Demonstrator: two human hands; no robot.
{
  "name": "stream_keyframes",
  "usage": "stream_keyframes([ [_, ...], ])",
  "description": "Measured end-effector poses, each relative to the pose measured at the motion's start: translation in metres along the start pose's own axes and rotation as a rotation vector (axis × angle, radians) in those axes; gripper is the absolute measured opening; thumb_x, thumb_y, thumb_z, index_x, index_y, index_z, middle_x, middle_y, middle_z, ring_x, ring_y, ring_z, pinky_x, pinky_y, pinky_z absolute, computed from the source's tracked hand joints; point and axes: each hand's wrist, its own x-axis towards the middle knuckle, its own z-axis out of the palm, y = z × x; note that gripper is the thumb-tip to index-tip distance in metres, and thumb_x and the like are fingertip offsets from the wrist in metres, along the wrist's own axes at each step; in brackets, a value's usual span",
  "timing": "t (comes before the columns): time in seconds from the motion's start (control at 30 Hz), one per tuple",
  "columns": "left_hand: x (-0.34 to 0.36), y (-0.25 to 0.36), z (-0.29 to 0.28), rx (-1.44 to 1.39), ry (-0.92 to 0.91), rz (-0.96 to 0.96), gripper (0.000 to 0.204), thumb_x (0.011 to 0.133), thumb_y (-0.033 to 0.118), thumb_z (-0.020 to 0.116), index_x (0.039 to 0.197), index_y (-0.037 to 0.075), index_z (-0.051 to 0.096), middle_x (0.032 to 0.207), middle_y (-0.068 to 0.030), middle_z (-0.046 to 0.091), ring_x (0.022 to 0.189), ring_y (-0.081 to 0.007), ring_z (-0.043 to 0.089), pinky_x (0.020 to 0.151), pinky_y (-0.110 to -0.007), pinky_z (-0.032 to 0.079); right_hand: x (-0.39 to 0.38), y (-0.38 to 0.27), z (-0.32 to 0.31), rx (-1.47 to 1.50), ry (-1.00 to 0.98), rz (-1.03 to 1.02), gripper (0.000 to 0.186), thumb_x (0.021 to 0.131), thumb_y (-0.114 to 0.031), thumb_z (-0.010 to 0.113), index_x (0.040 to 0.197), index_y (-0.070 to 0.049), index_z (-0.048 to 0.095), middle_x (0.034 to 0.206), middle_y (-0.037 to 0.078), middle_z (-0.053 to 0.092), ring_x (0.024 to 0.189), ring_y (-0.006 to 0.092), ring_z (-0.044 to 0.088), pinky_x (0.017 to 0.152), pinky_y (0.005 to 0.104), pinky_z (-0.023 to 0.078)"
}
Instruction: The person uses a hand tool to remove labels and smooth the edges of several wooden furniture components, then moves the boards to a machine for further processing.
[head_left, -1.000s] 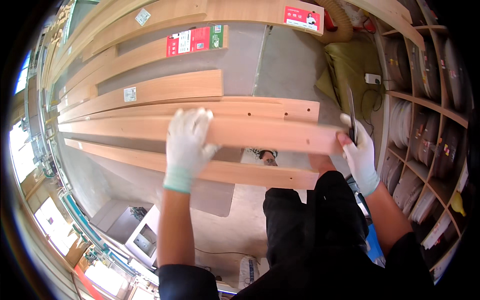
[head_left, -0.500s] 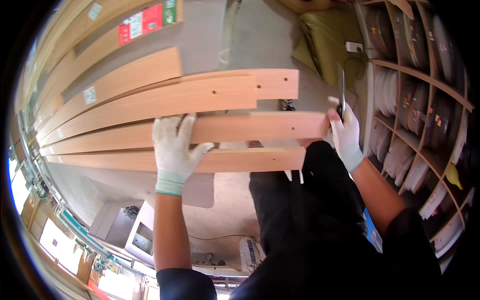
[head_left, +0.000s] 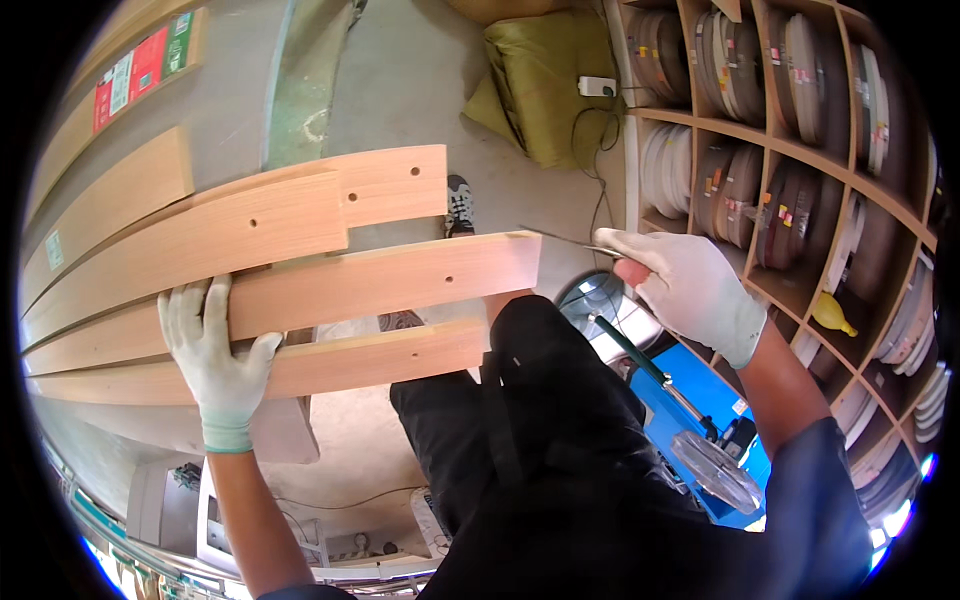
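Pale wood fills the left half of the view, with long boards running side by side from the far left toward the person's knees. The left hand (head_left: 215,350), in a white glove with a green cuff, lies across the middle board (head_left: 385,277). Its grip is spread to the board's width, fingers over the far edge and thumb by the near edge, with the board between them; how hard it presses I cannot tell. This board has one dark hole near its right end.

The right hand (head_left: 695,290), gloved alike, has its grip closed around a thin-bladed tool (head_left: 562,239). The blade points left, its tip at the upper corner of the board's right end; whether they touch is unclear.

Just beside, on the person's side, lies the near board (head_left: 385,358), also with one hole. On the far side, an overlapping pair of boards (head_left: 290,210) shows three holes. A shoe (head_left: 459,205) shows beyond the middle board, next to the pair's ends.

On the floor (head_left: 395,95) sits an olive-green bag (head_left: 545,90), near a white power block (head_left: 597,87). At right, a wooden shelf (head_left: 770,140) holds round, flat rolls (head_left: 728,55).
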Motion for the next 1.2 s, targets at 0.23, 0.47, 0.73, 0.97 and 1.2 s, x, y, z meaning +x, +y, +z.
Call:
stream_keyframes([
  [0.23,-0.001,0.000,0.001,0.016,-0.005,-0.025,0.080,0.064,0.035,0.084,0.135,0.007,0.061,0.134,-0.0177,0.054,0.132,-0.0452,0.044,0.119,-0.064,0.030,0.019,-0.024,-0.027,-0.250,-0.180,-0.012,0.035,0.101,-0.029,0.056,0.126,-0.010,0.070,0.098,0.016,0.075,0.091,0.0369,0.071,0.079,0.0488,0.055],
  [0.47,-0.012,-0.009,0.004,0.020,-0.045,-0.047,0.076,0.066,0.025,0.078,0.137,0.005,0.058,0.142,-0.0191,0.051,0.140,-0.0496,0.037,0.121,-0.063,0.027,0.022,-0.013,-0.017,-0.169,-0.161,-0.072,0.034,0.102,-0.031,0.055,0.125,-0.010,0.069,0.087,0.018,0.072,0.082,0.0383,0.070,0.070,0.0505,0.054],
  [0.73,-0.020,-0.015,0.008,0.035,-0.061,-0.045,0.076,0.070,0.034,0.080,0.137,0.005,0.056,0.145,-0.0197,0.049,0.143,-0.0505,0.034,0.119,-0.064,0.027,0.025,-0.017,-0.021,-0.171,-0.271,-0.028,0.036,0.104,-0.032,0.050,0.128,-0.010,0.066,0.086,0.018,0.072,0.082,0.0388,0.070,0.071,0.0509,0.055],
  [0.97,-0.027,-0.024,0.008,0.059,-0.038,0.001,0.080,0.082,0.055,0.074,0.139,0.003,0.054,0.148,-0.0214,0.047,0.143,-0.0514,0.034,0.118,-0.066,0.027,0.064,0.014,0.021,-0.256,-0.479,0.115,0.035,0.104,-0.033,0.051,0.125,-0.011,0.067,0.094,0.019,0.073,0.089,0.0398,0.070,0.076,0.0508,0.055],
  [1.2,-0.024,-0.021,0.012,0.061,-0.022,0.024,0.081,0.087,0.062,0.069,0.139,0.002,0.053,0.147,-0.0219,0.048,0.143,-0.0518,0.035,0.118,-0.066,0.027,0.041,0.030,0.025,0.012,-0.107,0.111,0.034,0.103,-0.033,0.052,0.123,-0.011,0.068,0.096,0.020,0.072,0.096,0.0409,0.068,0.081,0.0508,0.054],
])
